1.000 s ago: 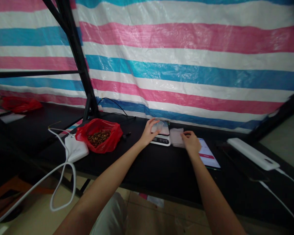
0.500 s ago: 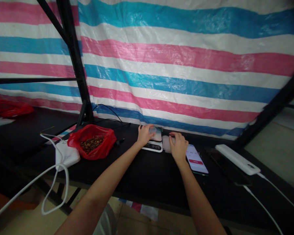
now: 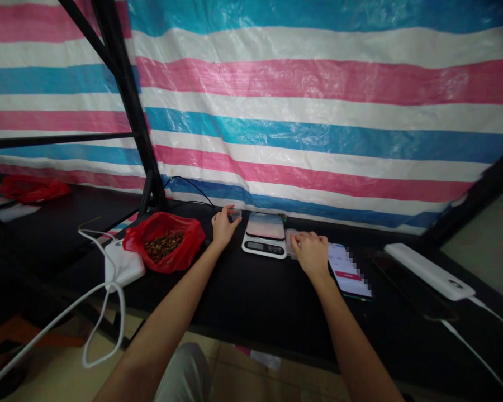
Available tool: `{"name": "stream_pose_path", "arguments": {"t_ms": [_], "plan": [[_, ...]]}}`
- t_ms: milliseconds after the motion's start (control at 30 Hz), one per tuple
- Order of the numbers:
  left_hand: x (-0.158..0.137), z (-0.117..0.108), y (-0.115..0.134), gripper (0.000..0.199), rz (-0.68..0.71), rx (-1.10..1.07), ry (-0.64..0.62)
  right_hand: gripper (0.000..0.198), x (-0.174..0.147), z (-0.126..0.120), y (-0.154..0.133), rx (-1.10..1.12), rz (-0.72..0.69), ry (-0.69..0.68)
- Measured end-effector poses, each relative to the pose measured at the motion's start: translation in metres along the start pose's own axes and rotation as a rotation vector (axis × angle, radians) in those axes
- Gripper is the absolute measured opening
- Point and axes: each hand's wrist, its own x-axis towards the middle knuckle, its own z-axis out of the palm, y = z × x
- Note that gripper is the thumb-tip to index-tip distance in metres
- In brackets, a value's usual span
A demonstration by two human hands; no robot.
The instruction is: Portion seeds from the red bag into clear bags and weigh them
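My left hand [image 3: 223, 228] is closed around a small clear plastic cup [image 3: 235, 215], just left of a white kitchen scale [image 3: 264, 245]. The scale's shiny plate [image 3: 265, 225] has nothing on it. On the scale's right side, my right hand [image 3: 311, 251] has its fingers bent together over a translucent plastic piece [image 3: 290, 245]; whether this is a bag or a flat container I cannot tell. Beside that hand lies a phone [image 3: 347, 273] with a lit screen. An open red plastic bag [image 3: 188, 240] holding brown seed-like bits [image 3: 164, 245] stands left of my left forearm.
A white charger block [image 3: 123, 265] with a looped white cable [image 3: 119, 318] lies at the left. On the right are a white power bank [image 3: 430, 271] and a dark phone [image 3: 414, 287], both cabled. Striped sheeting [image 3: 297, 128] hangs behind the black table [image 3: 260, 301]. Another red bag [image 3: 33, 188] is far left.
My left hand has lifted the clear cup off the scale plate and moved it left. My right hand stays beside the scale, now lower over the translucent plastic. The view has shifted slightly.
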Motion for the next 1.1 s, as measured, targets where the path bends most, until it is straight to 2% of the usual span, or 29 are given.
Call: {"name": "stream_pose_path", "arguments": {"t_ms": [133,267,433,600,867,1100], "plan": [[0.002,0.002,-0.004,0.044,0.009,0.096,-0.014,0.035,0.000,0.000,-0.002,-0.068,0.035,0.048],[0.000,0.007,-0.008,0.049,-0.031,0.203,-0.121,0.030,0.000,-0.002,-0.008,0.101,-0.106,0.086],[-0.002,0.012,-0.009,0.055,-0.031,0.251,-0.188,0.035,-0.002,-0.001,-0.015,0.249,-0.236,0.009],[-0.003,0.012,-0.004,0.053,-0.003,0.240,-0.141,0.035,-0.002,0.001,-0.017,0.239,-0.271,-0.034],[-0.004,0.007,0.003,0.035,0.017,0.191,0.000,0.033,-0.002,0.004,-0.017,0.226,-0.293,-0.064],[-0.003,0.006,0.003,0.028,0.042,0.202,0.042,0.031,-0.002,0.005,-0.017,0.211,-0.328,-0.074]]}}
